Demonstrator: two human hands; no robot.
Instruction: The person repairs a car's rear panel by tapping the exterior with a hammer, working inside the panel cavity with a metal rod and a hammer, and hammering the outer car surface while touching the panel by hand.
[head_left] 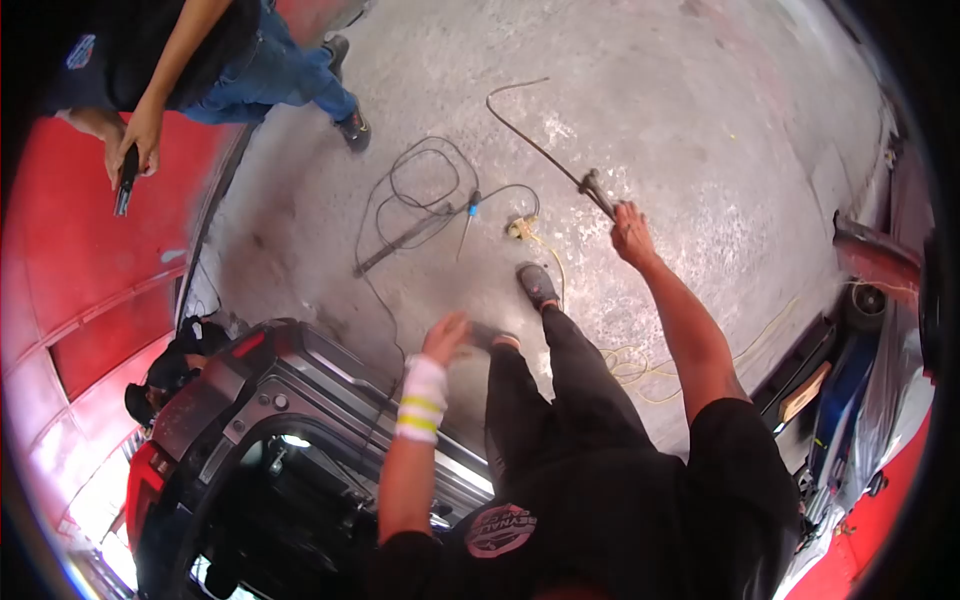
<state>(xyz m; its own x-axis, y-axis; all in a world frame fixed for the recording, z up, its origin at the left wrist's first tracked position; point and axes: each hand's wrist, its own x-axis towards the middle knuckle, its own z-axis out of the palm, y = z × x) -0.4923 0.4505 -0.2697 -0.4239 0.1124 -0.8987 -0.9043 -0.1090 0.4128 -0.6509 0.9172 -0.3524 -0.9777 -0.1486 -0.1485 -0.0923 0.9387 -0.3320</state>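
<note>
My right hand (631,236) is closed around the end of a long thin metal rod (540,146). The rod has a hooked far tip and a short crosspiece near my grip, and I hold it out over the concrete floor. My left hand (447,338), with a white and yellow-striped band (422,400) on its wrist, hangs near the side of a grey vehicle (320,370). Motion blurs its fingers, so I cannot make out whether it holds anything. The vehicle's large opening shows a dark interior.
A black cable (385,190) loops across the floor beside a dark bar (405,240) and a blue-collared pointed tool (473,208). A yellowish cord connector (522,228) lies nearby. At upper left, a co-worker (150,130) holds a dark tool (127,180). Assorted items (840,390) line the right wall.
</note>
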